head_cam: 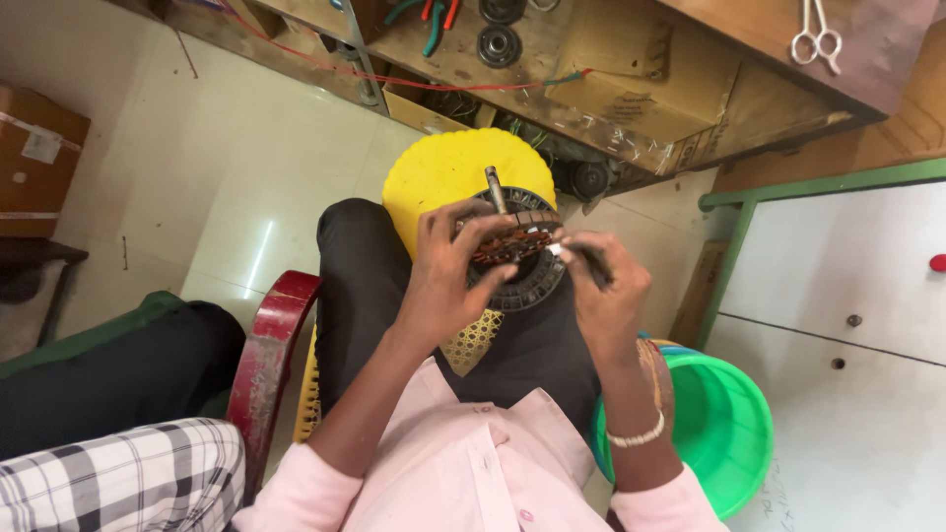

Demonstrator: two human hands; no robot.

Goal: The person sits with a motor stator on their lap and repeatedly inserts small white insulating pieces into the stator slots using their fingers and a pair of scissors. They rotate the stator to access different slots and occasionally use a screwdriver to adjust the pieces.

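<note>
A round black motor stator [525, 278] with copper windings and a metal shaft sticking up rests over my lap. My left hand [448, 271] grips its left side, fingers curled over the windings. My right hand [603, 286] is closed around a thin dark tool whose metal tip touches the windings at the right edge. Behind the stator stands a yellow plastic stool [443, 167].
A green plastic tub [724, 424] sits on the floor at my right, beside a white cabinet [847, 325]. A wooden workbench [631, 79] with pliers, bearings and scissors runs across the top. A person in dark trousers and a checked shirt [128, 473] sits at left. A cardboard box [34, 158] stands far left.
</note>
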